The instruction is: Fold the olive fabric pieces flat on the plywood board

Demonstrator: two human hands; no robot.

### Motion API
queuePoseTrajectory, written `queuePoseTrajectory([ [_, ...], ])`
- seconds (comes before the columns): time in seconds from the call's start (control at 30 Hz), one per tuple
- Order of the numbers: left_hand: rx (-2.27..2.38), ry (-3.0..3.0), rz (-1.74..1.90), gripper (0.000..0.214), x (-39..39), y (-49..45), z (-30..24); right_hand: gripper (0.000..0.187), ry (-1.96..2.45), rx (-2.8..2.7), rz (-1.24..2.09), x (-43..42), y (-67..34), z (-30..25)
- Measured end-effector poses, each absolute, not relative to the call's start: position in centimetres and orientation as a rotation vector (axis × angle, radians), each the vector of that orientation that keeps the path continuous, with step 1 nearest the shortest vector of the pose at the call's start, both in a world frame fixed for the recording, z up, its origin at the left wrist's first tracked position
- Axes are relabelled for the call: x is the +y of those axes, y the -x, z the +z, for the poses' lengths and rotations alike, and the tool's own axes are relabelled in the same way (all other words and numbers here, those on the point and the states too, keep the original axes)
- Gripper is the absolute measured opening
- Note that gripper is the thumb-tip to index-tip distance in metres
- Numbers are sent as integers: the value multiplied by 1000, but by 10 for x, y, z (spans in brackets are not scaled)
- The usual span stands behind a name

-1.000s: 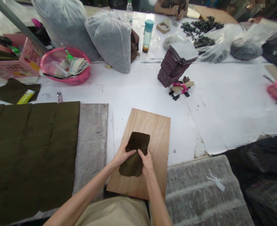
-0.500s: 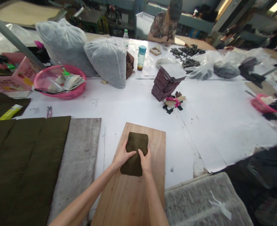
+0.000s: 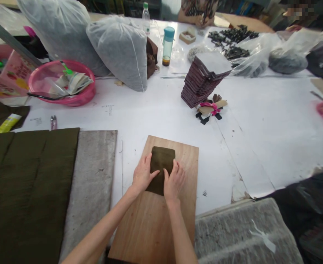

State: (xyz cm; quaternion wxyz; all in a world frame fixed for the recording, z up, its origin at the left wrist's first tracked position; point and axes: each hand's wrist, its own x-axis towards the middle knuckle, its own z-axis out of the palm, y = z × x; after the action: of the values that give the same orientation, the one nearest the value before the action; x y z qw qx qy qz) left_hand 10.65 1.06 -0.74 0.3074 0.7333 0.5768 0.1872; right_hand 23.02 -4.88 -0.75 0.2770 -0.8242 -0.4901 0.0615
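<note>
Left hand (image 3: 142, 176), right hand (image 3: 175, 181) touching the cloth (image 3: 163, 157); can't tell if gripping! Likely light, soft: take left and right edges.

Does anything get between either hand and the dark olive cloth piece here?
Nothing visible does: the left hand and right hand both touch the olive cloth piece directly, over the wooden board.
</note>
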Motion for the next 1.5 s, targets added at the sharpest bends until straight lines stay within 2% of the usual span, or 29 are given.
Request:
queuePoseTrajectory([
  [0.17,1424,-1918,581,38,18,-88,-12,29,2053,-1725,280,-65,-210,-11],
  [0.27,1358,-1906,612,31,19,-80,-17,30,2046,-1815,281,-94,-203,-18],
  [0.4,1355,-1832,675,30,13,-76,-22,32,2048,-1835,333,-121,-201,-11],
  [0.57,1353,-1746,754,27,12,-75,-26,25,2060,-1753,370,-94,-200,2],
  [0.73,1319,-1730,733,28,6,-70,-20,34,2138,-1787,337,-105,-192,-6],
  [0.97,1328,-1835,551,47,-32,-58,-14,27,2116,-1742,404,-115,-190,2],
  [1.1,1341,-1912,483,54,-45,-52,-18,34,2164,-1779,377,-116,-189,0],
  [1.5,1250,-2013,444,40,-60,-41,-18,27,2136,-1770,390,-106,-192,2],
])
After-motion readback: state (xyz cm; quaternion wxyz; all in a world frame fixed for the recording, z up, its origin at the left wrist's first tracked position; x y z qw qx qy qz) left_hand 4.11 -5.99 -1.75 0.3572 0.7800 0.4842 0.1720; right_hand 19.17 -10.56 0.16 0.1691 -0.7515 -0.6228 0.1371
